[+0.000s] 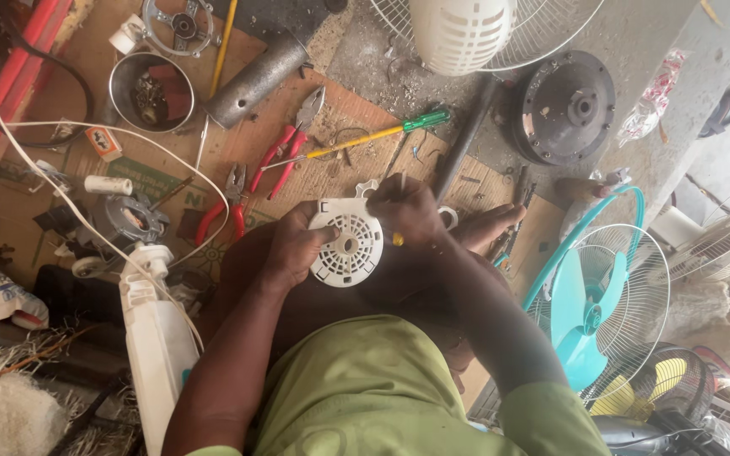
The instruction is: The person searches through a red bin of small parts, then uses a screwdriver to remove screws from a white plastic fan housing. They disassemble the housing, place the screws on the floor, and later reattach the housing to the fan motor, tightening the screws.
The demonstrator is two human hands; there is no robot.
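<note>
With the left hand [293, 245] gripping the white vented fan cover [346, 243], right hand [407, 211] fingers pinch a yellow-handled screwdriver [399, 238] against its right edge, so steady pressure seems needed.

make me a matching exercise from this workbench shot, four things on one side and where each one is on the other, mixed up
Things:
1. white vented fan cover
2. green-handled screwdriver
3. turquoise fan
4. metal bowl

Places:
A. far right, beside the person's right arm
B. upper left of the board, holding small parts
C. held in the left hand, with the right hand working at its edge
D. lying on the board just beyond the hands, next to red pliers

Pairs: 1-C, 2-D, 3-A, 4-B
</note>
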